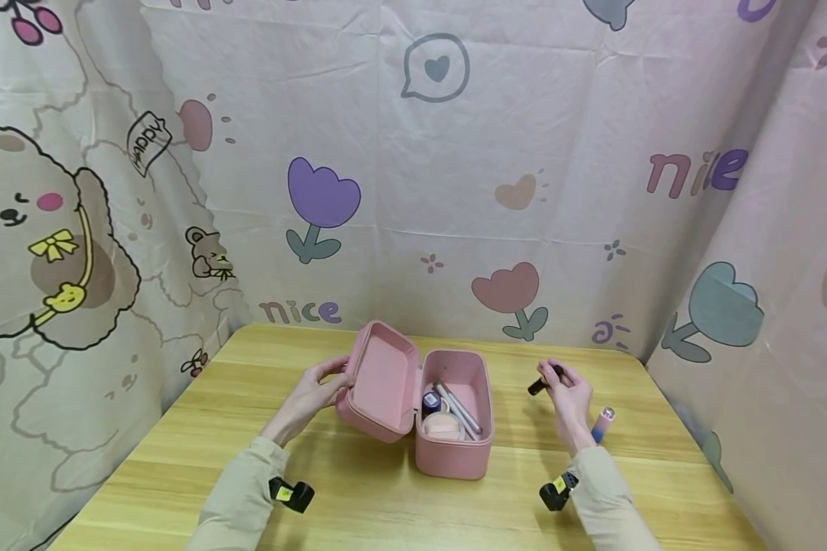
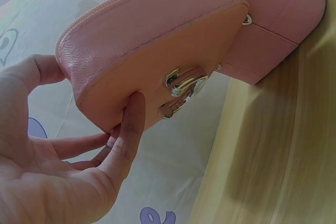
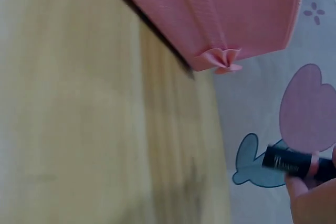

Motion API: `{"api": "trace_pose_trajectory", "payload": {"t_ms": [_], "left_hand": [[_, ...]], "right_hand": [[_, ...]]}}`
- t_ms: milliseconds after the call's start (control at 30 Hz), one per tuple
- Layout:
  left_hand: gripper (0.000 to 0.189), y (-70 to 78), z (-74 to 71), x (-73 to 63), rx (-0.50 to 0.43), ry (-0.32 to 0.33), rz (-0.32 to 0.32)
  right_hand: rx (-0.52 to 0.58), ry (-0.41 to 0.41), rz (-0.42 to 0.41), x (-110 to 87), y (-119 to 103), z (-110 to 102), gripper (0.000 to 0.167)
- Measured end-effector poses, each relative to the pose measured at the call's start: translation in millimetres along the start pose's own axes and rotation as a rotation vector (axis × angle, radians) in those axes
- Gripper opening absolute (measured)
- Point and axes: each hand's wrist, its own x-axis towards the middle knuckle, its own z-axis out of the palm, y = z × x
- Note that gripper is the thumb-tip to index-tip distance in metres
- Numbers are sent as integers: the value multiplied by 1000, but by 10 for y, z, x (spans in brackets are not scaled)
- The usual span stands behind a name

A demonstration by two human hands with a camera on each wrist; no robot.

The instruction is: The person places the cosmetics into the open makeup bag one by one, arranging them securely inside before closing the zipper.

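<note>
A pink makeup case [image 1: 453, 461] stands on the table with its lid [image 1: 386, 373] swung out to the left. My left hand [image 1: 317, 390] grips the lid's outer edge. In the left wrist view, fingers bend against the outside of the lid, near a gold-coloured buckle [image 2: 185, 85]. To the right of the case, my right hand [image 1: 570, 398] holds a black lipstick tube [image 3: 286, 161] with pale lettering, raised over the table. Inside the case lie silvery pens [image 1: 459, 409], a dark round jar [image 1: 430, 402] and a pale powder puff [image 1: 442, 426].
A pink-and-blue tube [image 1: 601, 425] with a shiny top stands beside my right wrist. Behind the wooden table [image 1: 200, 451] hangs a patterned curtain [image 1: 413, 153], which also runs along both sides. A pink bow [image 3: 223, 59] decorates the case's side.
</note>
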Motion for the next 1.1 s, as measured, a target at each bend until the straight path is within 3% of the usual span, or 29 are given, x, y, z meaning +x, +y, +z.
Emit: {"api": "trace_pose_trajectory", "payload": {"t_ms": [100,233,533,667,767,1100], "left_hand": [[63,-2,2,0,3,-2,5],[63,3,4,0,11,1,0],[63,2,1,11,17,4,-10],[63,2,0,14,13,3,-11],[63,2,-3,14,12,2,-10],[63,8,9,10,11,14,-18]], "right_hand": [[77,-51,23,45,-65,49,10],[153,-97,53,100,-146,119,20],[165,-168,78,232,-302,306,13],[182,-204,45,292,-353,436,19],[175,-236,22,323,-376,535,24],[53,-327,-16,306,-366,799,11]]}}
